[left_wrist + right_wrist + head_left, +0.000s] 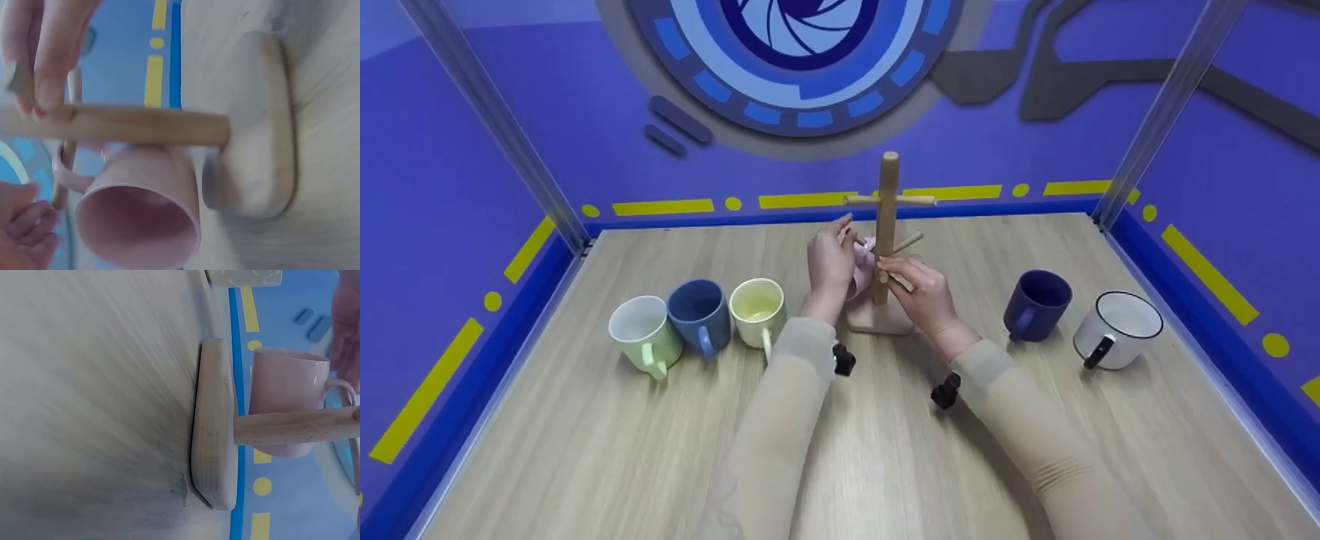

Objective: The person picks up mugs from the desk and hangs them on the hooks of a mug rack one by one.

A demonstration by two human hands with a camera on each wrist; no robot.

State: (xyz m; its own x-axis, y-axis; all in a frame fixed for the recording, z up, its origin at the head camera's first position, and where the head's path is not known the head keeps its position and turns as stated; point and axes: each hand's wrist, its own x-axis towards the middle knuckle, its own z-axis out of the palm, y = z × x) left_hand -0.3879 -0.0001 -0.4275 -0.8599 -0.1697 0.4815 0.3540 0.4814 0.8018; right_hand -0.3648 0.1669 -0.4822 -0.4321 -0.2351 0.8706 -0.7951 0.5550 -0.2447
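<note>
A wooden mug tree (888, 225) stands upright on its base (877, 321). A pink mug (140, 197) hangs by its handle on one of the lower pegs, its body beside the post; in the head view my left hand partly hides it. My left hand (832, 259) is just left of the pink mug, by the end of that peg, with fingers loosely bent and no mug in them. With thumb and fingertips, my right hand (924, 292) pinches a short peg (21, 81) that points toward me from the post.
Left of the tree stand a light green mug (645, 334), a blue mug (699, 319) and a pale yellow mug (757, 315). On the right are a dark navy mug (1035, 307) and a white mug (1121, 330) with black rim and handle. Patterned walls (810, 180) enclose the table.
</note>
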